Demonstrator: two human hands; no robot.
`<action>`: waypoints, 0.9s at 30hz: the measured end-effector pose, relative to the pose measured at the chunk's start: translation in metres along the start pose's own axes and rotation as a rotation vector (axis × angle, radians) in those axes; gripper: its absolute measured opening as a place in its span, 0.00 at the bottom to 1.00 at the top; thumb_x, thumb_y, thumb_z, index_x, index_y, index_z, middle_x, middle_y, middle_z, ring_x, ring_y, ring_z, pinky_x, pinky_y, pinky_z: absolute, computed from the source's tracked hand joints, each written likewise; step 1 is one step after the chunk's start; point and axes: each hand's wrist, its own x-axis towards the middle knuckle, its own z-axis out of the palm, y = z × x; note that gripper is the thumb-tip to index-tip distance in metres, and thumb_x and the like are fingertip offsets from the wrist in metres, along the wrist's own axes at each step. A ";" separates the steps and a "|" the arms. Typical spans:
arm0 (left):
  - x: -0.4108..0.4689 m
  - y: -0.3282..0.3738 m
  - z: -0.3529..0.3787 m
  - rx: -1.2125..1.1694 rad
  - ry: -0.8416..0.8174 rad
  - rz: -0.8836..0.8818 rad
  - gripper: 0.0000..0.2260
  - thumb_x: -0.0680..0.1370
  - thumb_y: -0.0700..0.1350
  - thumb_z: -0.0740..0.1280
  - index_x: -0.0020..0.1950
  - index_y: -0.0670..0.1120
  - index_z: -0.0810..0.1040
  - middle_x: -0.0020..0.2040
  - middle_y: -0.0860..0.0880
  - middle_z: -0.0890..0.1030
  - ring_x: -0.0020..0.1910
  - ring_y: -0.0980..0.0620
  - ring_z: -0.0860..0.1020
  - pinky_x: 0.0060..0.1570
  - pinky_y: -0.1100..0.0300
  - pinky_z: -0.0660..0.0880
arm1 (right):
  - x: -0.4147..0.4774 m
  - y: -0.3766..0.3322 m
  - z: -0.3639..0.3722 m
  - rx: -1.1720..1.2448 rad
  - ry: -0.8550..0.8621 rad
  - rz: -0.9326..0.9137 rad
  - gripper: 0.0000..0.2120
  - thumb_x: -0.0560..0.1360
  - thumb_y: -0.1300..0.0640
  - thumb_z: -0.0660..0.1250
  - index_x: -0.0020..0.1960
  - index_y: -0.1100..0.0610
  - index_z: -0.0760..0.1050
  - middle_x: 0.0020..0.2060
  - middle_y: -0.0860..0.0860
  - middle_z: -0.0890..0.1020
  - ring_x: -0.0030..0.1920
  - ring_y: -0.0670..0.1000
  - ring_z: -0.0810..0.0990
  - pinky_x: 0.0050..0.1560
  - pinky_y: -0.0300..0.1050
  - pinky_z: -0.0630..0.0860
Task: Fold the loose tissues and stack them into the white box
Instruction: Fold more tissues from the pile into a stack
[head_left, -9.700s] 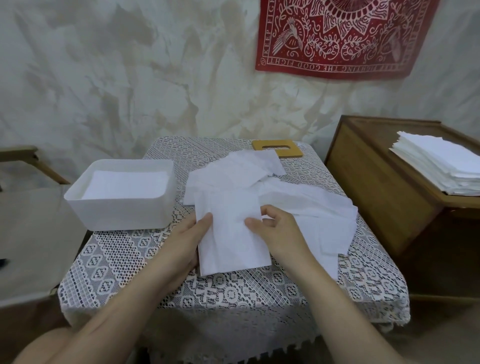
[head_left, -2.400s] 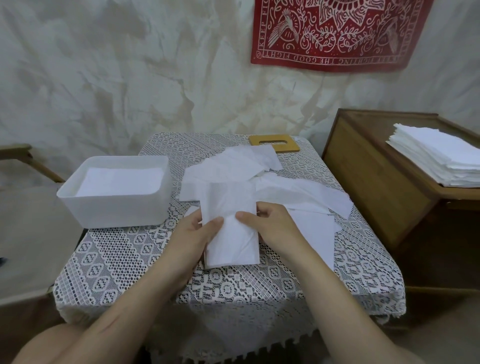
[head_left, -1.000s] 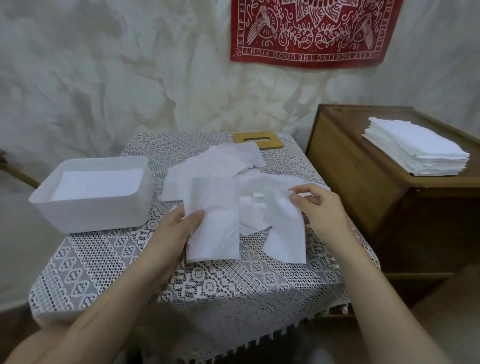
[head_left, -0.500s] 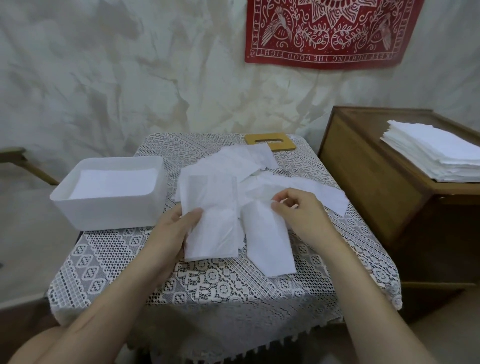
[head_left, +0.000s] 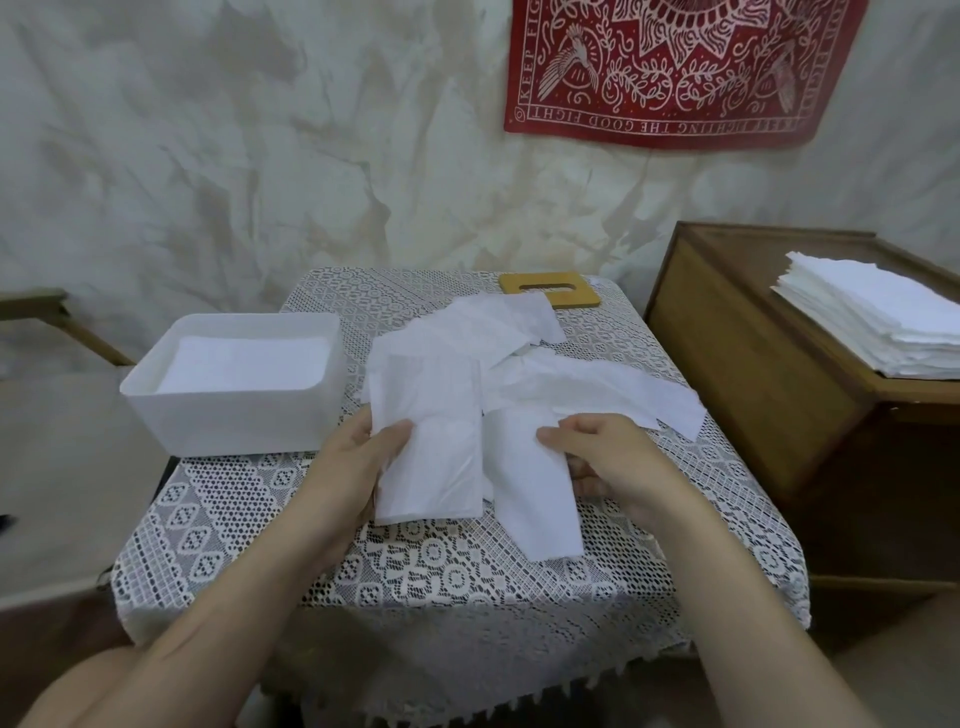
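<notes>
Now your left hand (head_left: 358, 462) pinches the folded tissue (head_left: 431, 457) at frame centre, likely holding its crease. Your right hand (head_left: 608, 462) pinches a loose tissue (head_left: 535, 499) beside it; the white box (head_left: 234, 415) sits left.

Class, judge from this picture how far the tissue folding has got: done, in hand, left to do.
Done: tissues already lie flat in the white box. In hand: the left hand grips a folded tissue, not yet boxed; the right hand pinches a second tissue. Left: the loose pile behind them needs folding and stacking.
</notes>
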 end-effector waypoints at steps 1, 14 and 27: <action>0.001 0.000 0.001 -0.004 0.000 -0.001 0.09 0.84 0.43 0.64 0.61 0.51 0.80 0.52 0.53 0.88 0.48 0.52 0.87 0.44 0.56 0.82 | -0.003 -0.001 0.000 -0.018 -0.028 -0.011 0.07 0.79 0.60 0.71 0.53 0.64 0.79 0.33 0.52 0.84 0.25 0.46 0.78 0.22 0.35 0.68; 0.007 -0.004 0.003 -0.088 0.001 -0.042 0.09 0.84 0.42 0.64 0.63 0.49 0.79 0.55 0.52 0.87 0.53 0.52 0.86 0.46 0.56 0.82 | -0.011 -0.019 -0.001 0.251 -0.085 -0.256 0.07 0.80 0.62 0.67 0.56 0.56 0.82 0.46 0.54 0.87 0.38 0.49 0.84 0.36 0.41 0.81; 0.009 0.001 -0.010 -0.041 0.047 -0.033 0.09 0.85 0.45 0.64 0.64 0.51 0.79 0.56 0.50 0.87 0.54 0.49 0.86 0.46 0.51 0.82 | 0.011 0.003 -0.009 -0.204 0.225 -0.286 0.04 0.80 0.57 0.69 0.48 0.51 0.81 0.36 0.53 0.86 0.34 0.56 0.83 0.39 0.48 0.75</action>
